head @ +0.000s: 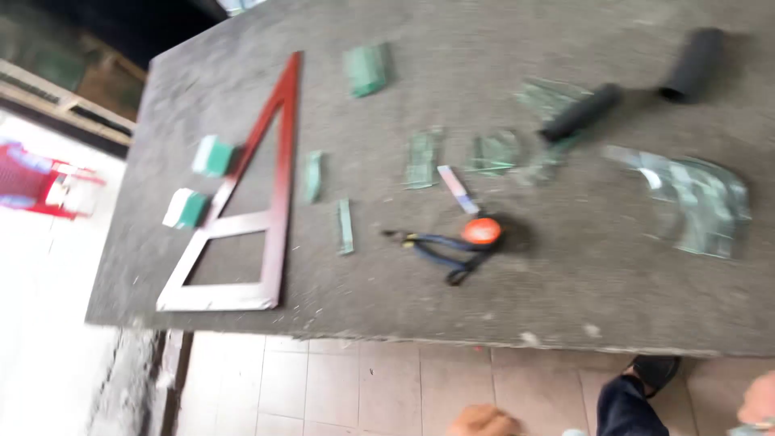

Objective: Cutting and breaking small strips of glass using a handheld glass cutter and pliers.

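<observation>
Only a sliver of my left hand (483,421) shows at the bottom edge, knuckles up, below the table. My right hand (759,401) peeks in at the bottom right corner; what it holds cannot be made out. Both are off the grey table (565,282), nearest its front edge. On the table lie an orange tape measure (482,231) with a dark strap, pliers with blue handles (432,246), a red metal triangle frame (254,202) and several green-tinted glass pieces (367,69). The picture is blurred.
Two dark cylinders (580,113) (693,64) lie at the back right, beside a stack of curved glass sheets (694,202). Two small white-green blocks (211,155) sit left of the triangle. A red plastic chair (32,182) stands far left. Tiled floor (323,387) and my shoe (654,373) are below.
</observation>
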